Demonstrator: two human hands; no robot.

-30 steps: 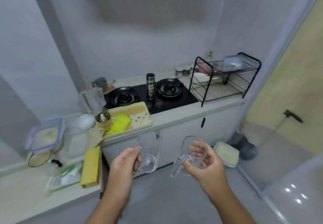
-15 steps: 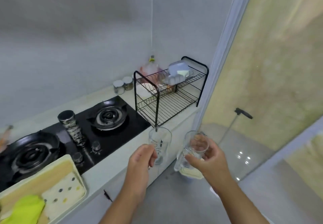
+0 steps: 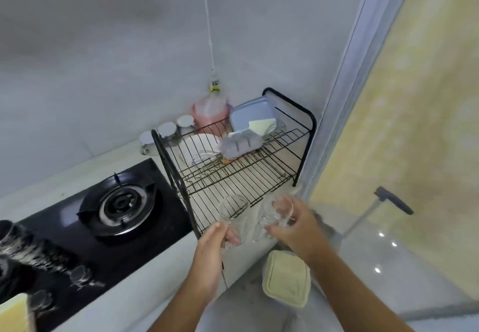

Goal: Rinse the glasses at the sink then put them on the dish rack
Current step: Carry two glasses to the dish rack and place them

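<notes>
Our left hand pinches the left glass low down, and our right hand curls round the right glass. Both glasses hang just before the front edge of the dish rack. We judge placing is in hand: next, we lower each onto the bottom shelf, short of the whisk.

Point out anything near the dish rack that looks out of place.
A cream lidded box sits on the floor by the counter, away from the other kitchenware. The dish rack stands straight; nothing looks spilled or broken.
</notes>
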